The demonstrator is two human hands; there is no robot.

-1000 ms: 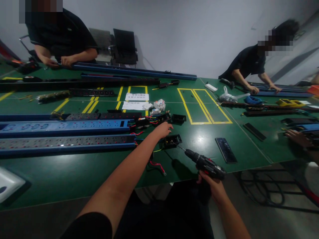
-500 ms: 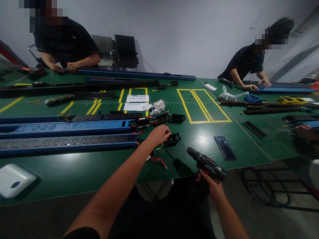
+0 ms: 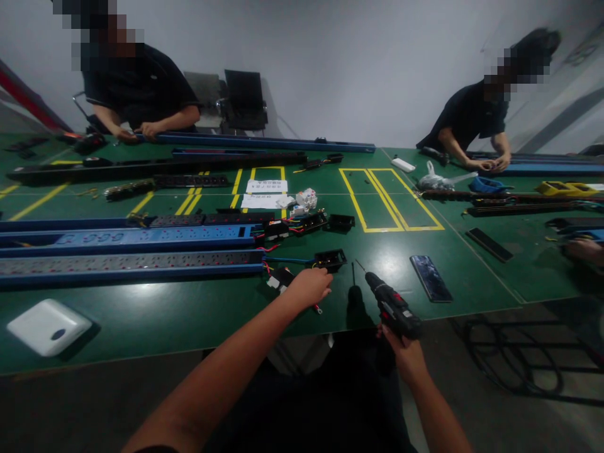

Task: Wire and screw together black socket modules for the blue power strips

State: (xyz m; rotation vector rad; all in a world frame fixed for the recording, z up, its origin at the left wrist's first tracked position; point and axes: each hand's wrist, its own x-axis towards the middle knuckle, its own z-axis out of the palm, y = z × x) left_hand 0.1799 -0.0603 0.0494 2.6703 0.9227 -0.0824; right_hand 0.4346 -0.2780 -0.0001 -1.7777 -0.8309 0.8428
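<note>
My right hand point(image 3: 400, 345) is wrapped round the grip of a black cordless drill point(image 3: 391, 305), its thin bit tilted up and leftward above the table. My left hand point(image 3: 311, 287) is lowered just in front of a small black socket housing point(image 3: 330, 260), fingers curled downward and pressed together; whatever they hold is hidden. A red wire's ring terminal point(image 3: 318, 309) peeks out below the left fingertips. Beside that wrist lies a black part with a white label point(image 3: 280, 280). A blue wire point(image 3: 290, 260) runs from the nearer blue power strip point(image 3: 141, 264) to the housing.
A second blue strip point(image 3: 202, 235) lies behind the nearer one. To the right are a phone point(image 3: 430, 278) and a dark flat bar point(image 3: 489, 244). A white device point(image 3: 48, 327) sits front left. Two co-workers point(image 3: 141, 88) work across the table; another person's hand point(image 3: 585, 248) shows at right.
My left hand has moved off the black housing, toward me and down to the red wire. The drill's bit has swung to point more upward. The view has shifted slightly.
</note>
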